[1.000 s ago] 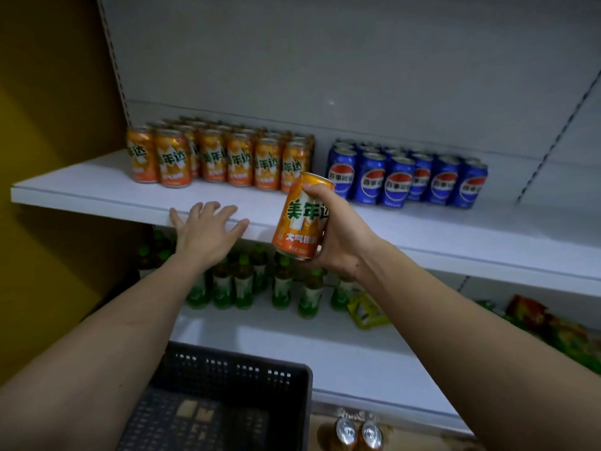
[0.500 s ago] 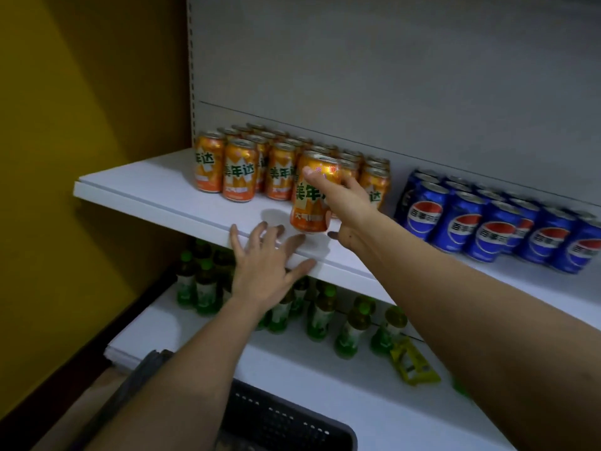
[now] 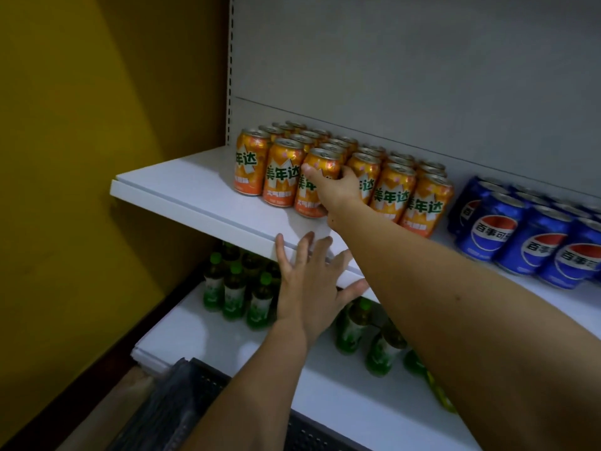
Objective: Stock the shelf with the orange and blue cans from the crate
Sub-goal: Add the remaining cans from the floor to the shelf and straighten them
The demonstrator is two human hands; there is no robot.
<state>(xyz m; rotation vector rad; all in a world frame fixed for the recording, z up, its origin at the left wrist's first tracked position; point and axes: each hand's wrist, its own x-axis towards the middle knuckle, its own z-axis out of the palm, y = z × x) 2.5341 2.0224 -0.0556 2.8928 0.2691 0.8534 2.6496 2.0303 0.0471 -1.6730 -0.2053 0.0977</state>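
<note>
My right hand [image 3: 338, 190] grips an orange can [image 3: 313, 182] that stands in the front row of the orange cans [image 3: 390, 190] on the white shelf [image 3: 195, 190]. Thumb and fingers are curled round the can's upper half. Blue cans [image 3: 527, 236] stand in rows to the right of the orange ones. My left hand [image 3: 309, 284] rests flat with spread fingers on the shelf's front edge, below the right hand. A corner of the dark crate [image 3: 182, 405] shows at the bottom; its inside is hidden.
Green bottles [image 3: 234, 288] stand on the lower shelf [image 3: 341, 398] under the cans. A yellow wall [image 3: 97, 157] is on the left. The grey back panel [image 3: 406, 66] rises behind the cans. Bare shelf surface lies left of the orange cans.
My right hand has carried the orange can forward and set it into the front row. The view has moved closer and to the left. The left hand stays on the shelf edge.
</note>
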